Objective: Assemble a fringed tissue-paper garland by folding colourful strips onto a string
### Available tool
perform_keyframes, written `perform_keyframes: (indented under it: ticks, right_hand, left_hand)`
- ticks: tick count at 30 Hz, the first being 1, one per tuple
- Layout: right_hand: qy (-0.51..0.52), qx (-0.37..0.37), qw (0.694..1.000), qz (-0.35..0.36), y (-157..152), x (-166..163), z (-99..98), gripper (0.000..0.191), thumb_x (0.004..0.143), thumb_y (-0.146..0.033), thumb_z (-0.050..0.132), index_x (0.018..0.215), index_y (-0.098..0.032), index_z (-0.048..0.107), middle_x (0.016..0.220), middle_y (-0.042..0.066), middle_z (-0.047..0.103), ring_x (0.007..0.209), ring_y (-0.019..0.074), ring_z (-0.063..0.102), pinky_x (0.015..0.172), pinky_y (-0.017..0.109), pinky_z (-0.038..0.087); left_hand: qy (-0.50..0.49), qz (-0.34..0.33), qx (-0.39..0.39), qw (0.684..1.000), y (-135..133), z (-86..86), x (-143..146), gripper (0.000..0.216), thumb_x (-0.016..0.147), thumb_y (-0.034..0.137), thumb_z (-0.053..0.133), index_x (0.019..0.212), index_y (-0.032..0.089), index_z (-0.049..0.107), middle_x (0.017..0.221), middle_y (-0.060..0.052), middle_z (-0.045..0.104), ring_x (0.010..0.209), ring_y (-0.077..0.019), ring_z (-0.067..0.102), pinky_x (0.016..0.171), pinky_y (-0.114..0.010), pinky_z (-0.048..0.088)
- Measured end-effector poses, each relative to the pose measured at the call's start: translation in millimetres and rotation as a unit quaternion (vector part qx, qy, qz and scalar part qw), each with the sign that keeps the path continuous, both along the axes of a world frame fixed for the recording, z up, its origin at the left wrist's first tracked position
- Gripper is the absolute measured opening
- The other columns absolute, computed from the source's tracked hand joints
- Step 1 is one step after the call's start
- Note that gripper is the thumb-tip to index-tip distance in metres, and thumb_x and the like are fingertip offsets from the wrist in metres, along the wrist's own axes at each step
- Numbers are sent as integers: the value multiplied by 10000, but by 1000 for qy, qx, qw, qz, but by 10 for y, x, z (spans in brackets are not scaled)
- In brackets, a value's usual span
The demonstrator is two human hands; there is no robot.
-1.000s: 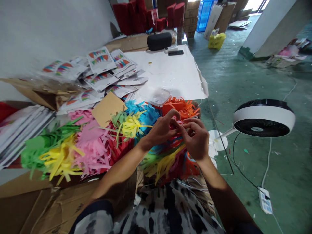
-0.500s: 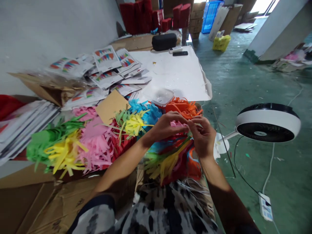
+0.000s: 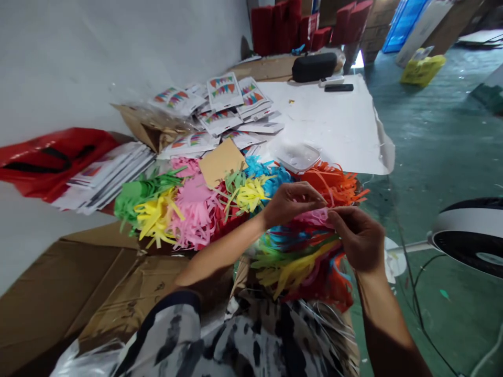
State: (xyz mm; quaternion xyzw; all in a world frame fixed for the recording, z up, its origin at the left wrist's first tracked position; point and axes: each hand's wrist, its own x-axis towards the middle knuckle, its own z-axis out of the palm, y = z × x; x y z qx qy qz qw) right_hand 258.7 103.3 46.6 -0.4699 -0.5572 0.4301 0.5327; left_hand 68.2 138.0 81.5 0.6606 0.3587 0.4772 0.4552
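My left hand point(image 3: 291, 203) is closed in a pinch, thumb and fingertips together, above the coloured paper. My right hand point(image 3: 359, 235) also pinches, its fingertips a short way right of the left ones. What either pinch holds is too fine to make out. A pink fringed paper tassel point(image 3: 314, 217) lies just under and between the fingertips. Below the hands, a bundle of green, yellow, red and blue fringed paper point(image 3: 301, 264) rests at my lap. Orange fringed paper point(image 3: 334, 183) lies just beyond them.
Green point(image 3: 135, 199), yellow point(image 3: 157, 214) and pink fringed paper point(image 3: 196, 209) lie left, beside a tan card point(image 3: 222, 162). Printed packets point(image 3: 223, 93) and a clear plastic tray point(image 3: 298, 157) are farther back. A white fan point(image 3: 471, 235) stands at right; an open cardboard box point(image 3: 58, 288) is at lower left.
My view has turned left, so the scene shifts right and a red bag comes into sight. My fingertips have moved from touching to a small gap apart.
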Motion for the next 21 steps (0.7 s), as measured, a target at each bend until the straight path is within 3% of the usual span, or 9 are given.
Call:
perform_keyframes:
  ticks: [3, 6, 8, 10, 12, 13, 16, 21]
  right_hand:
    - [-88, 24, 996, 16, -39, -28, 33, 229, 891, -449, 787, 911, -221, 781, 761, 13, 741, 629, 151, 638, 602, 284, 507]
    - [-144, 40, 989, 11, -47, -17, 28, 230, 930, -445, 744, 934, -216, 762, 763, 7, 722, 627, 144, 614, 610, 287, 478]
    - [-140, 43, 989, -4, -37, 6, 15, 234, 944, -444, 723, 948, -211, 737, 771, 2, 704, 629, 139, 599, 607, 282, 465]
    - [-125, 46, 991, -19, -27, 23, 11, 232, 956, -440, 704, 945, -208, 706, 767, -6, 675, 624, 131, 577, 593, 272, 448]
    - [-115, 52, 992, -25, -20, 26, 16, 221, 966, -428, 688, 943, -208, 680, 758, -16, 644, 621, 124, 555, 585, 260, 433]
    - [-111, 53, 992, -26, -17, 23, 21, 214, 969, -421, 682, 943, -209, 669, 753, -20, 632, 620, 122, 545, 582, 256, 427]
    - [-92, 46, 994, -31, -2, 4, 31, 199, 981, -411, 661, 943, -216, 647, 748, -23, 613, 625, 121, 530, 580, 249, 418]
    - [-7, 42, 998, -50, 66, -4, 1, 213, 956, -430, 681, 928, -223, 642, 820, 5, 655, 711, 145, 584, 643, 262, 461]
  left_hand:
    - [52, -13, 16, 998, -8, 89, -285, 217, 892, 433, 802, 889, 217, 819, 924, -72, 748, 861, -189, 658, 806, -350, 501]
    - [162, 3, 53, 985, 27, 124, -595, 190, 955, 350, 722, 1085, 237, 803, 1099, -93, 765, 973, -218, 683, 879, -370, 495]
    - [294, 20, 104, 950, 69, 81, -780, 210, 912, 288, 751, 1111, 236, 792, 1083, -91, 772, 1004, -247, 675, 912, -399, 470]
    - [428, 26, 154, 890, 115, -4, -918, 152, 869, 238, 770, 1018, 219, 799, 971, -82, 771, 1007, -278, 663, 916, -430, 441]
    - [508, 31, 184, 841, 161, -87, -997, 57, 884, 205, 734, 872, 209, 790, 842, -62, 750, 973, -280, 659, 897, -441, 422]
    - [523, 33, 194, 829, 184, -112, -1017, 110, 903, 193, 709, 822, 210, 780, 800, -50, 740, 950, -269, 660, 890, -440, 417]
    - [471, 70, 224, 851, 242, -61, -1011, 142, 936, 206, 694, 828, 225, 784, 807, -25, 752, 904, -229, 669, 884, -418, 435]
    - [155, 227, 224, 935, 259, 306, -786, 55, 892, 237, 771, 930, 208, 745, 943, -19, 766, 905, -178, 708, 854, -342, 535]
